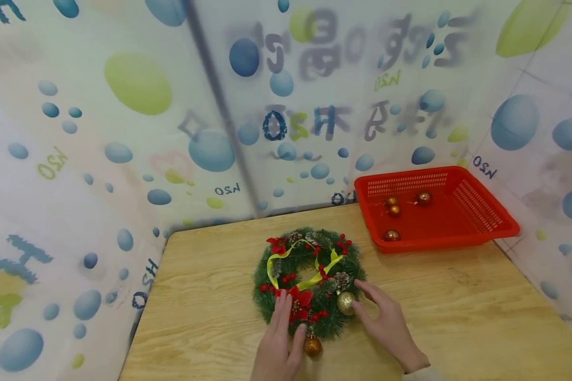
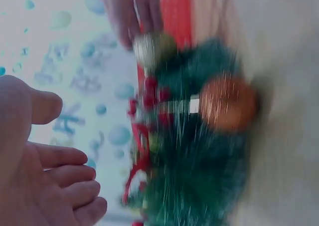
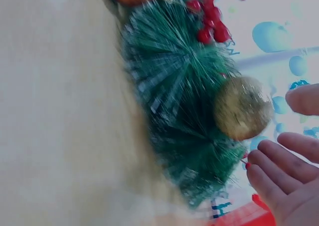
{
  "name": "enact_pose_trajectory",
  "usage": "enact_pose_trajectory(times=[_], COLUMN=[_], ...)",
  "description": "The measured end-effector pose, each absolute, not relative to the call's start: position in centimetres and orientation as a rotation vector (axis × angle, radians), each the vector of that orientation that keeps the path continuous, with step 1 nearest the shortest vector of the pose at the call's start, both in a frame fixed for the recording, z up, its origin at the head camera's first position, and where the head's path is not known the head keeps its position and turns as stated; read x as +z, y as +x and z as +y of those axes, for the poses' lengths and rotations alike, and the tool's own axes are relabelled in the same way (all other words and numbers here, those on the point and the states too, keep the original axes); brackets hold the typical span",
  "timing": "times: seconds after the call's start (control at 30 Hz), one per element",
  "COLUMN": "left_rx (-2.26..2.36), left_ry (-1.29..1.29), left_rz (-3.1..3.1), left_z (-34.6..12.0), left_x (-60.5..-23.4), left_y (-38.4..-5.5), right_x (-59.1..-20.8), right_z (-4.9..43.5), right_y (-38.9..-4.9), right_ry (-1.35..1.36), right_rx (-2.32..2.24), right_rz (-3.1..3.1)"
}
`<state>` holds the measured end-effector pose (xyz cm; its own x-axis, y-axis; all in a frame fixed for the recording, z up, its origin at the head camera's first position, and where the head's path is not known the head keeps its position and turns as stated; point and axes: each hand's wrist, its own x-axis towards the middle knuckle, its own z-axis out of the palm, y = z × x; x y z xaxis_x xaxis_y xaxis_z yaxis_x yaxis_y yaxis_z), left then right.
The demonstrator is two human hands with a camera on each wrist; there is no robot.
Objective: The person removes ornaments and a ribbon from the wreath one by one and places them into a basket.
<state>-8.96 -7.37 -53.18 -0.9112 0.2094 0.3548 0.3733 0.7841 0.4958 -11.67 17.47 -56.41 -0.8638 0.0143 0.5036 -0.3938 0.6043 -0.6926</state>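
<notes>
A green wreath (image 1: 331, 320) lies on the wooden table, trimmed with red berries, red flowers, pinecones and a yellow ribbon (image 1: 271, 270). On its lower right sits a pale gold glitter ball (image 1: 346, 303), and a copper-orange ball (image 1: 313, 346) hangs at its bottom edge. My left hand (image 1: 278, 341) is over the lower left of the wreath by a red flower (image 1: 299, 304), fingers extended, holding nothing. Beside the gold ball is my right hand (image 1: 383, 320), its fingers loosely spread; in the right wrist view they stand apart from the ball.
A red plastic basket (image 1: 438, 244) stands at the table's back right with several small gold and copper balls in it, such as a copper ball (image 1: 423, 198). White curtains (image 1: 286, 159) printed with coloured dots hang behind and at both sides of the table (image 1: 200, 296).
</notes>
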Motion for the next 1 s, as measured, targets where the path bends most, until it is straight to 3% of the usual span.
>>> enact_pose_trajectory(times=[0.37,1.0], left_rx=[-1.083,-1.056], left_ry=[-0.284,-0.314], left_rz=[-2.836,-2.827], left_z=[-10.1,-9.9], left_x=[-54.5,-55.6], left_y=[-12.6,-12.3], right_x=[-58.0,-58.6], right_z=[15.7,14.7], right_y=[-10.1,-10.2], right_ry=[0.200,0.126], right_rx=[1.252,1.204], right_rz=[-2.348,-2.446])
